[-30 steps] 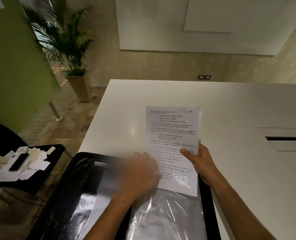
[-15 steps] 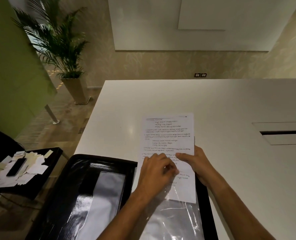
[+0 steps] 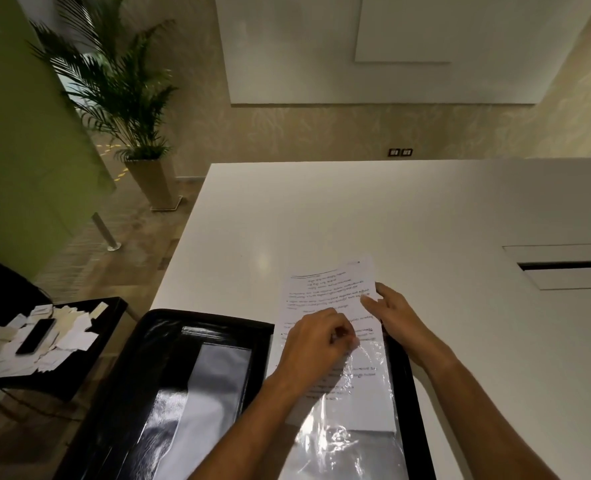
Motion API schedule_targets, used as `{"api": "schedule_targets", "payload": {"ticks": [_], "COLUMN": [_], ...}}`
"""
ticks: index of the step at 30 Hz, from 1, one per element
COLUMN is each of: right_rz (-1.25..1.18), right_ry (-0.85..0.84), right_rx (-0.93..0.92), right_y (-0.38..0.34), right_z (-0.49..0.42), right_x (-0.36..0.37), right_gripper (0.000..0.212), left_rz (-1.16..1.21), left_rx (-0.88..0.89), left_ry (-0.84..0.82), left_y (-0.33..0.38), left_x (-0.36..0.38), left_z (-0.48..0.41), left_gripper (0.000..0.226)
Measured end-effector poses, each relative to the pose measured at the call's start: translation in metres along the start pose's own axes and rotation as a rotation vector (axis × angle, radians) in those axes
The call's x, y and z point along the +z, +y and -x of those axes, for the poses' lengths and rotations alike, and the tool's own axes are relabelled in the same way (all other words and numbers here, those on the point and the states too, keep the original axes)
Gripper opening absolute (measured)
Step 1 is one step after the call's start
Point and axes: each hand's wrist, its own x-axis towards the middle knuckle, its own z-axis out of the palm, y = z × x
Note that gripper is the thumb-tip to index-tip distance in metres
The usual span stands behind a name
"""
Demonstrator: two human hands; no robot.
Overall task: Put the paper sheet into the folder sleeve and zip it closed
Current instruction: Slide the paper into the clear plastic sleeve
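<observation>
A handwritten paper sheet [image 3: 328, 292] lies on the white table [image 3: 321, 209]; its lower half sits inside a clear plastic sleeve [image 3: 356, 445]. The sleeve belongs to the right half of an open black folder [image 3: 169, 358]. My left hand [image 3: 316, 348] pinches the sleeve's top edge over the middle of the sheet. My right hand [image 3: 396, 315] holds the sheet's right edge, thumb on top and fingers spread. The sheet's top part sticks out beyond the folder, slightly curled. I see no zipper pull.
A low black side table [image 3: 114, 306] at the left carries several paper slips and a dark phone [image 3: 36, 336]. A potted palm [image 3: 135, 109] stands on the floor beyond. A cable slot [image 3: 564, 266] is set into the white table at the right.
The sheet has slid toward me, deeper into the sleeve. My left hand has settled on the sleeve's opening, and my right hand has moved higher up the sheet's right edge.
</observation>
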Motion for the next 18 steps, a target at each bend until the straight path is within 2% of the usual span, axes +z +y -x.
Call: {"api": "schedule_targets", "payload": {"ticks": [8, 10, 13, 15, 18], "right_rz": [0.199, 0.242, 0.247, 0.295, 0.343], "right_ry": [-0.192, -0.132, 0.064, 0.089, 0.066], "right_rx": [0.266, 0.241, 0.271, 0.312, 0.277], "right_y": [-0.004, -0.006, -0.012, -0.017, -0.017], "right_z": [-0.003, -0.010, -0.024, -0.031, -0.040], "right_x": [-0.024, -0.024, -0.019, -0.015, -0.013], "right_gripper": [0.023, 0.026, 0.056, 0.067, 0.036], "left_rz": [-0.001, 0.001, -0.009, -0.014, -0.023], "left_rx": [0.009, 0.015, 0.023, 0.028, 0.032], "left_ry": [0.000, -0.008, -0.024, -0.039, -0.059], "left_y": [-0.005, -0.005, -0.005, -0.005, -0.005], "left_x": [-0.004, -0.004, -0.004, -0.004, -0.003], "left_z": [-0.003, -0.004, -0.004, -0.003, -0.003], "left_gripper": [0.015, 0.012, 0.008, 0.006, 0.005]}}
